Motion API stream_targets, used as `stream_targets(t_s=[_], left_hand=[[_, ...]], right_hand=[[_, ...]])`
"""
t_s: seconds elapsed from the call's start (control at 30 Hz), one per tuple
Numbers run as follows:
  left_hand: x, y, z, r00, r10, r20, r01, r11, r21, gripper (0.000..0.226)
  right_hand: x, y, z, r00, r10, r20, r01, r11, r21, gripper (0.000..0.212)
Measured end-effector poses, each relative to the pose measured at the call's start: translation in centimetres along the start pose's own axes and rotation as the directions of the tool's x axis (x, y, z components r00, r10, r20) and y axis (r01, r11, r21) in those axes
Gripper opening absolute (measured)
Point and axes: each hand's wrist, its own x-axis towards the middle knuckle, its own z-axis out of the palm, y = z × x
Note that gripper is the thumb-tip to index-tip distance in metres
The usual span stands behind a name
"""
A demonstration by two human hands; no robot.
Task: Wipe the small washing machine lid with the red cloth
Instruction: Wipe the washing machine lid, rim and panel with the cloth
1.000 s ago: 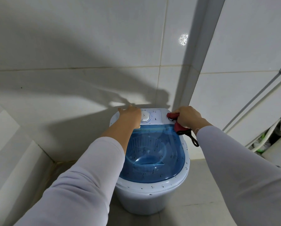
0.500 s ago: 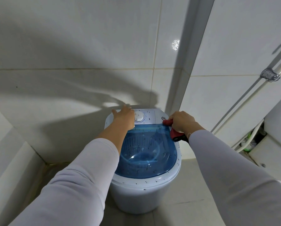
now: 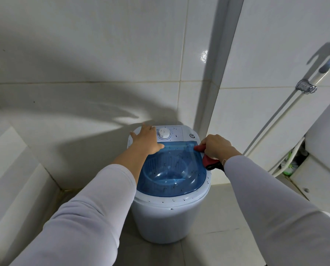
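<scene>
A small white washing machine (image 3: 169, 219) stands on the floor in a tiled corner. Its see-through blue lid (image 3: 171, 169) is shut and speckled with dark specks. My left hand (image 3: 146, 140) rests flat, fingers apart, on the machine's back left corner beside the white dial (image 3: 164, 133). My right hand (image 3: 216, 146) grips a bunched red cloth (image 3: 208, 160) and presses it on the lid's far right edge. A black strip of the cloth hangs below my wrist.
White tiled walls close in behind and to the left, with a low tiled ledge (image 3: 12, 169) at the left. A hose and pipe with a metal clip (image 3: 305, 87) run down the right wall. A white fixture (image 3: 325, 150) stands at the right.
My right hand with the red cloth has slid a little from the control panel's corner down onto the lid's right edge. The left hand has spread flatter. The camera has shifted.
</scene>
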Motion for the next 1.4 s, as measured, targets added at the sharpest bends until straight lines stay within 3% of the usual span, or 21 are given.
stream_targets(t_s=[0.43, 0.77, 1.4], left_hand=[[-5.0, 1.4, 0.2, 0.978, 0.113, 0.177, -0.118, 0.993, 0.020, 0.119], [-6.4, 1.5, 1.6, 0.997, 0.034, 0.073, -0.041, 0.995, 0.095, 0.113], [-7.5, 2.2, 2.5, 0.999, 0.016, -0.037, -0.011, 0.989, 0.144, 0.108]], right_hand=[[-4.6, 0.9, 1.1, 0.999, 0.003, -0.033, -0.003, 1.000, 0.022, 0.044], [-7.6, 1.5, 2.1, 1.000, 0.006, -0.030, -0.006, 1.000, 0.006, 0.046], [-12.2, 1.2, 4.2, 1.000, 0.031, -0.001, -0.031, 0.996, 0.082, 0.049]])
